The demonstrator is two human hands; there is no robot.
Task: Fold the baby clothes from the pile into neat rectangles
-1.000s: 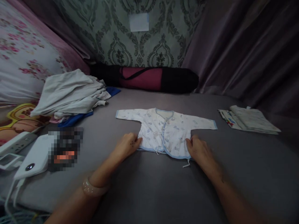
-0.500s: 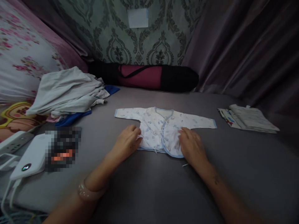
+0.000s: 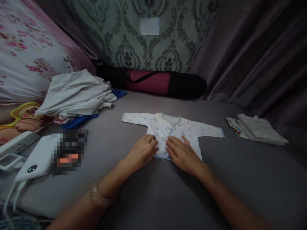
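Note:
A small white baby shirt with blue trim and a pale blue print lies face up, its sleeves spread to both sides. My left hand rests on the lower left of its front, fingers bent and a little apart on the cloth. Flat over the lower right of the front lies my right hand, fingers stretched toward the middle. Between the two hands a thin white tie shows at the hem. Part of the lower front is hidden under my hands.
Folded clothes lie at the right on the grey sheet. A heap of clothes is at the left, near a white power bank, a power strip and a blurred-out item. A black and maroon long bag lies along the wall.
My right hand has moved left from the shirt's right edge onto its middle front and flattened there. My left hand has shifted slightly inward over the cloth. The camera view has shifted slightly.

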